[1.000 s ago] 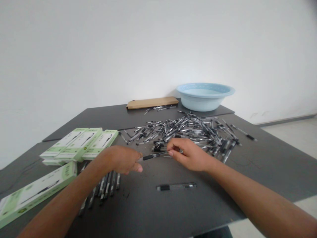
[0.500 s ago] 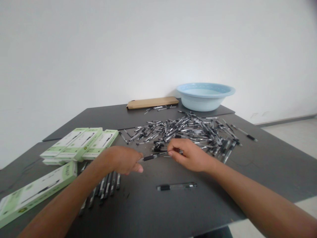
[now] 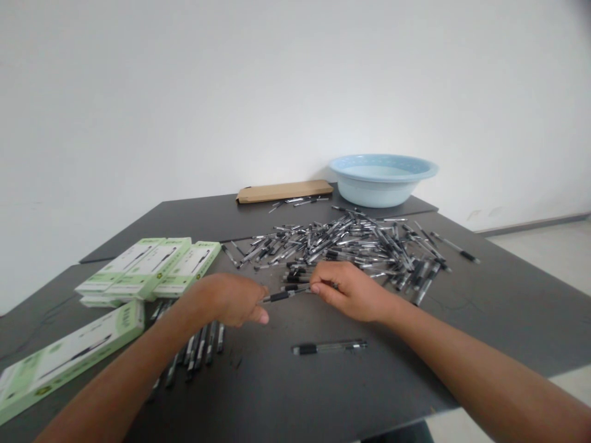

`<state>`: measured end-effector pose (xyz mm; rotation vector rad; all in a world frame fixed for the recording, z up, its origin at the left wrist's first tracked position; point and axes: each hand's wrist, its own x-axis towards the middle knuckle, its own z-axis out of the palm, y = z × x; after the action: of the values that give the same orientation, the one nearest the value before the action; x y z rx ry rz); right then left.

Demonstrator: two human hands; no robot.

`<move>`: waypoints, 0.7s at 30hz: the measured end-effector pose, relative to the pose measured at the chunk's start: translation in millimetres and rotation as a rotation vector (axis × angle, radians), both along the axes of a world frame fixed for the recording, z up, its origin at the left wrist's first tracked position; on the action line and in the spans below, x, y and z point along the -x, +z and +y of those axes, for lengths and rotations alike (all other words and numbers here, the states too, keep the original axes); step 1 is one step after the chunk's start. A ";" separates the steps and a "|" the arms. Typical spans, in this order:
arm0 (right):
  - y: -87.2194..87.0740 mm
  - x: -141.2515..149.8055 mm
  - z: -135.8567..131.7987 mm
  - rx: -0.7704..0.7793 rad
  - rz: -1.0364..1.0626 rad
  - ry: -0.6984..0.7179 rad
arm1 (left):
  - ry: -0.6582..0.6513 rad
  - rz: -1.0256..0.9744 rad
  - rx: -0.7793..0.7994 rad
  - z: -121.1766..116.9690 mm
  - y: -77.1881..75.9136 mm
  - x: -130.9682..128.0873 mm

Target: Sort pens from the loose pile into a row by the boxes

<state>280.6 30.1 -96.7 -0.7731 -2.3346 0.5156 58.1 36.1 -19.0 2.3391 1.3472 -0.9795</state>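
A clear pen with a black grip (image 3: pixel 279 296) spans the gap between my two hands. My right hand (image 3: pixel 344 288) is closed on its right end, thumb and index finger pinching it. At the other end, the pen's tip meets the fingers of my left hand (image 3: pixel 235 299), which are curled round it; the thumb sticks out below and part of the grip is hidden. Beyond my right hand spreads a big loose pile of similar pens (image 3: pixel 341 240). In front of my hands, pens (image 3: pixel 330 347) lie flat on the dark table (image 3: pixel 277 394).
Green and white pen boxes (image 3: pixel 161 258) are stacked at the left, with another box (image 3: pixel 74 351) nearer. A row of pens (image 3: pixel 198 351) lies partly under my left forearm. At the back are a brown cardboard piece (image 3: pixel 286 191), thin loose parts (image 3: pixel 302 200) and a blue basin (image 3: pixel 381 184).
Both hands have stayed nearly in place with the pen between them. The right hand and pen have shifted very slightly left, and the pen's angle has changed a little.
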 end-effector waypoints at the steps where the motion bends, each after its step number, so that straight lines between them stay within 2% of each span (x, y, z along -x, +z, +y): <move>1: -0.2 0.1 0.0 0.002 0.000 0.002 | -0.005 -0.004 -0.001 -0.1 0.1 -0.1; 21: -2.9 2.5 -2.5 0.084 0.032 -0.028 | -0.034 0.002 -0.006 -1.5 -1.7 -1.0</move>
<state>278.0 27.6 -99.6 -0.8297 -2.2815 0.6125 59.1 34.6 -20.6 2.3733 1.3166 -0.9887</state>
